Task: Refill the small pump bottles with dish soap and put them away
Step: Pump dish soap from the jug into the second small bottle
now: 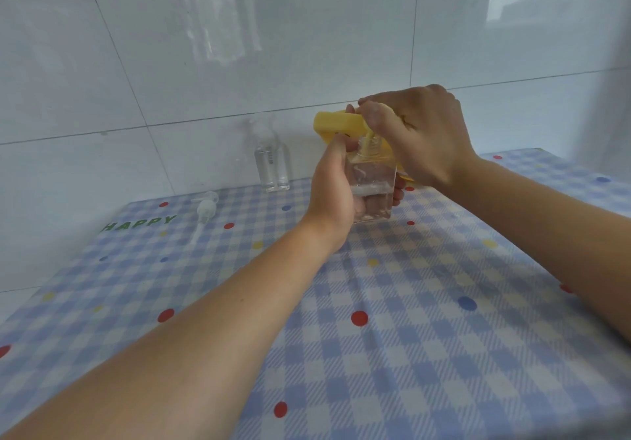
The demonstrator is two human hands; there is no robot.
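My left hand (333, 190) grips a small clear square bottle (374, 186) held just above the table, with a little liquid in its bottom. My right hand (420, 135) holds a yellow dish soap bottle (336, 125) tipped over it, and a pale yellow spout or stream reaches down into the small bottle's neck. Much of the yellow bottle is hidden behind my right hand. A second clear pump bottle (271, 163) stands upright by the wall, pump on. A loose clear pump head (205, 210) with its tube lies on the cloth at the left.
The table carries a blue checked cloth (426, 303) with coloured dots and the word HAPPY at the left. White wall tiles rise right behind the table. The table's left edge runs diagonally near the loose pump head.
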